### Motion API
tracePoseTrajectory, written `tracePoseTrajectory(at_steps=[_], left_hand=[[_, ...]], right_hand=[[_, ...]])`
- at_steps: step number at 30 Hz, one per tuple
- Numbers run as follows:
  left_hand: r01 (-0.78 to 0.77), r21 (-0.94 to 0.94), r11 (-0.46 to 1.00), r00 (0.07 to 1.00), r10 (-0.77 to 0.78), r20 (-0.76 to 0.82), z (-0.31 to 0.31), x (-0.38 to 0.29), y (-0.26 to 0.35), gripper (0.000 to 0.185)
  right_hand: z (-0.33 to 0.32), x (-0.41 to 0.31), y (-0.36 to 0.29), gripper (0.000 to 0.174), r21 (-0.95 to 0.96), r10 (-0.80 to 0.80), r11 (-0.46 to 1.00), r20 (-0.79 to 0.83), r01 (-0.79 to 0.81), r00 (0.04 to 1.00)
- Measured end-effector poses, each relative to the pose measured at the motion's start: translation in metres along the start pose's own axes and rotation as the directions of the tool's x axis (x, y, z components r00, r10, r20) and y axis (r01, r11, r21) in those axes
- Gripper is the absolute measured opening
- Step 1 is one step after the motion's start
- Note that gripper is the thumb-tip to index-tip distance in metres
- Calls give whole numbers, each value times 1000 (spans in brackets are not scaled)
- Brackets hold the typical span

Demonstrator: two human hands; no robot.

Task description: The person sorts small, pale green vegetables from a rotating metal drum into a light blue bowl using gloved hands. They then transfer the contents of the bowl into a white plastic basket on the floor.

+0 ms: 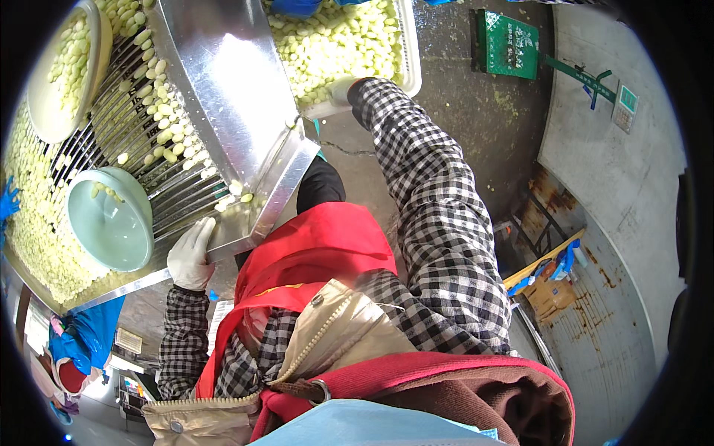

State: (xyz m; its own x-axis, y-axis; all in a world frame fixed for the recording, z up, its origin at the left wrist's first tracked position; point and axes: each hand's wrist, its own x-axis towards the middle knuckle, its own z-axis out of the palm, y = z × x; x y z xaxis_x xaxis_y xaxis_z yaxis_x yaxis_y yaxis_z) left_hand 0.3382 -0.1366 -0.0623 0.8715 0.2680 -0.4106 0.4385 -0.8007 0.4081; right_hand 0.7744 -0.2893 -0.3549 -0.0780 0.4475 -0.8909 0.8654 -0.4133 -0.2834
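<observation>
My left hand [191,255], in a white glove, lies on the near rim of a stainless-steel sorting table [227,245], fingers together. Its thumb side is hidden, so I cannot tell if it grips the rim. My right hand [341,89], also gloved in white, is at the near edge of a white plastic crate [411,50]. That crate is full of pale green oval produce [334,47]. The cuff covers part of this hand, and what its fingers do is unclear. Left of my left hand, a light-blue bowl [109,223] tilts on the table with a few pieces inside.
A cream bowl [56,111] of produce stands tilted on the metal bars [131,111]. Blue-gloved hands of others show at the far left [8,203] and top [295,6]. A green platform scale [509,45] stands on the floor at right. Another person [75,351] is at lower left.
</observation>
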Motion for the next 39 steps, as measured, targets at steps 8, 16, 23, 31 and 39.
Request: tracePoseTrajectory(at_steps=[8, 16, 23, 31, 39], left_hand=[[-18, 0, 1000, 1000, 18, -5, -5, 3, 1, 73], [39, 79, 996, 999, -40, 9, 7, -7, -6, 64], [-146, 161, 976, 963, 178, -202, 25, -8, -28, 35], [18, 57, 998, 1000, -19, 23, 3, -7, 3, 50], [6, 154, 988, 992, -25, 127, 4, -10, -16, 68]], right_hand=[[0, -88, -2, 48, 922, 126, -27, -379, 385, 917], [-155, -196, -310, 36, 569, -497, 300, -591, 765, 635], [-155, -174, -398, 56, 384, -369, 577, -665, 721, 650], [-62, -290, -230, 39, 736, 121, 218, -672, 640, 731], [143, -401, -138, 36, 933, 723, 250, -358, 260, 590]])
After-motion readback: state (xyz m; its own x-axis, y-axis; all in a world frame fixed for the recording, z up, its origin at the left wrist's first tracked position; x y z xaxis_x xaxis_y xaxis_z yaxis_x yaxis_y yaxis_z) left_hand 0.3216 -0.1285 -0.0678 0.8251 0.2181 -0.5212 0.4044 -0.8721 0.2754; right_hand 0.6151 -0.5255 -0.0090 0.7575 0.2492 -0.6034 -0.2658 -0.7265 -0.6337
